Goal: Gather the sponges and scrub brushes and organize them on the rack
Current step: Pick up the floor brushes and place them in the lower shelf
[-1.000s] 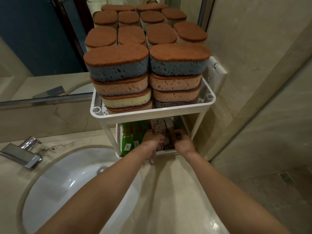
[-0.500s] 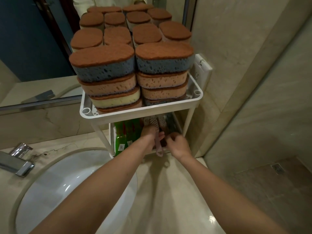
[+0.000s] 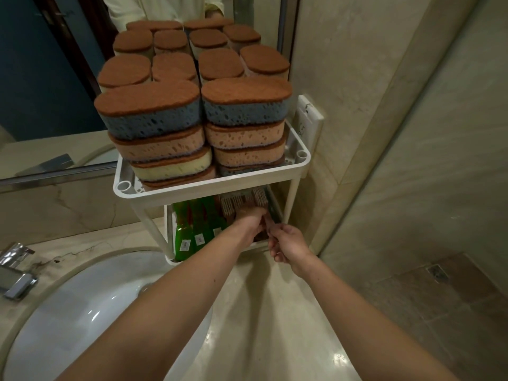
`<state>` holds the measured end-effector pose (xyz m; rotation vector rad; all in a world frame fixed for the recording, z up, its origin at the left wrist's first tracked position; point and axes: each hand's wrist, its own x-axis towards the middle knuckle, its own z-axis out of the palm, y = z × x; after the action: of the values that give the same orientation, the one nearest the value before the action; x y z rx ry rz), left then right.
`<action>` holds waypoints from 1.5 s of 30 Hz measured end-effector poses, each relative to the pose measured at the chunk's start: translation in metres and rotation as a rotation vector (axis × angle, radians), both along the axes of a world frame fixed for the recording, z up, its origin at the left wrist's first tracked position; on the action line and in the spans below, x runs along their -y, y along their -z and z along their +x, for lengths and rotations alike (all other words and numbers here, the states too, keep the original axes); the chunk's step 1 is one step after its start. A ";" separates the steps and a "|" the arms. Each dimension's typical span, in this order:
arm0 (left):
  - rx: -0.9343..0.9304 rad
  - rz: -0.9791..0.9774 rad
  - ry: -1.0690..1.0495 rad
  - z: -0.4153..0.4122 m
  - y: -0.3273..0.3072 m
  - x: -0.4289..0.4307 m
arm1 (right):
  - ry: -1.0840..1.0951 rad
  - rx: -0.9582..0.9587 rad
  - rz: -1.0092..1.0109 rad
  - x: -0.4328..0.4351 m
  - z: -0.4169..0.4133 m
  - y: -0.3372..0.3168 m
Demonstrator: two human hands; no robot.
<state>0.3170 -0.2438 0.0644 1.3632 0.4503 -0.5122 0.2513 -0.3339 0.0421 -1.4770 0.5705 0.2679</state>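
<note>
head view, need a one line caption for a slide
Both hands, left and right, tuck scrub brushes into the lower shelf of a white rack stacked with sponges.

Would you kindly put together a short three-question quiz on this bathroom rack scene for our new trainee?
1. True or false: the sponges sit stacked on the top shelf of the white rack.
2. Which items lie on the lower shelf beside the scrub brushes? A) green bottles B) folded towels C) soap bars
3. Fill in: the left hand and right hand both reach toward the ____ shelf.

Key: 1. True. 2. A. 3. lower.
</note>
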 end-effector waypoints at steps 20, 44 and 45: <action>-0.069 0.003 0.015 -0.003 0.019 0.003 | 0.239 -0.084 0.178 0.001 0.010 0.021; -0.074 0.006 0.044 -0.010 0.013 0.002 | 0.307 -0.111 0.286 0.001 0.012 0.019; -0.071 0.007 0.052 -0.011 0.012 0.001 | 0.307 -0.112 0.279 0.002 0.011 0.018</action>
<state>0.3058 -0.2453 0.0520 1.3699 0.4759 -0.6042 0.2622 -0.3358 0.0242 -1.0923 0.8069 0.1812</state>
